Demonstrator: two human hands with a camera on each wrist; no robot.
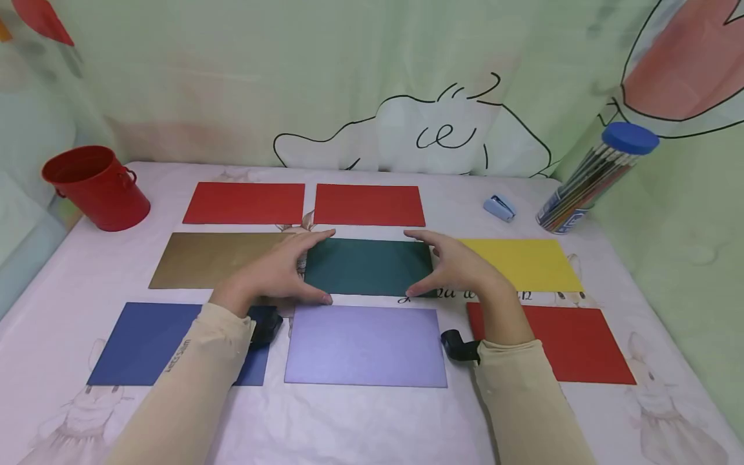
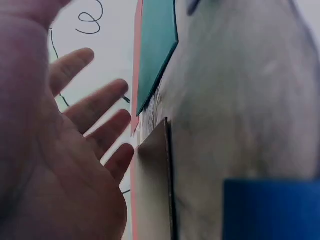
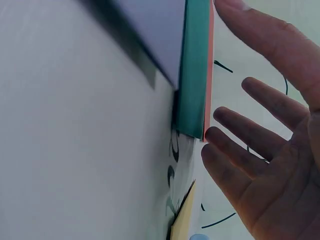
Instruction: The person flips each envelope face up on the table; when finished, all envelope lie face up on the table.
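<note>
In the head view a dark green card [image 1: 369,266] lies flat in the middle row. My left hand [image 1: 279,265] is at its left end, thumb and fingers spread apart. At its right end is my right hand [image 1: 456,261], spread in the same way. Whether either hand touches the card, I cannot tell. The left wrist view shows the left fingers [image 2: 97,105] spread near the green card [image 2: 157,45]. In the right wrist view the right fingers [image 3: 250,135] are extended beside the green card [image 3: 195,80]. A lavender card [image 1: 366,345] lies just nearer than the green one.
Around lie a gold card [image 1: 209,258], yellow card [image 1: 523,263], blue card [image 1: 145,336], and red cards [image 1: 244,203] [image 1: 369,205] [image 1: 581,342]. A red bucket [image 1: 110,194] stands back left. Back right are a blue stapler-like object [image 1: 499,208] and a blue-lidded jar of pencils [image 1: 587,184].
</note>
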